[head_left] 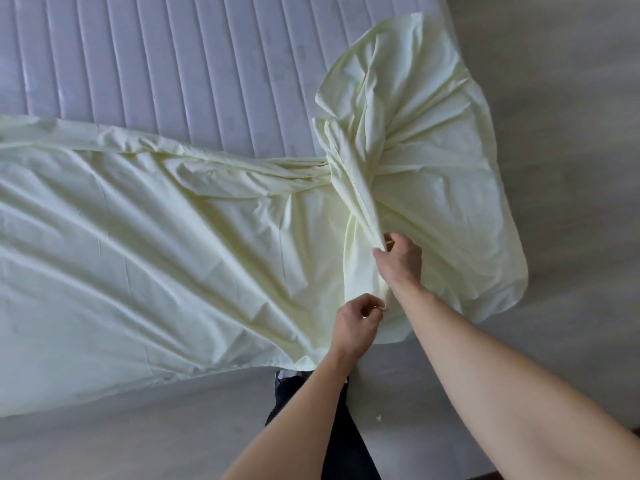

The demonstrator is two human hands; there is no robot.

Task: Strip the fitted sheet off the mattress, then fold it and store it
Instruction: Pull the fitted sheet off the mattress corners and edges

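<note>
Clearly the pale fitted sheet [145, 258], lying loose across the mattress [173, 64] through the frame's middle, is light and limp, best gathered along the hem both hands pinch: left hand [356, 327], right hand [398, 259].

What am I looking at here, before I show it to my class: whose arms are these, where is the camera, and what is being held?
There is no machine. A person wears a wide-angle camera on the head, looking down at their own bare arms. The pale yellow fitted sheet lies crumpled across the near part of a quilted mattress, whose far part is already bare. The right hand pinches a gathered fold of the sheet, and the left hand pinches its edge just below. The sheet's right end billows out beyond the mattress over the pale floor. Dark trousers show between the arms.
</note>
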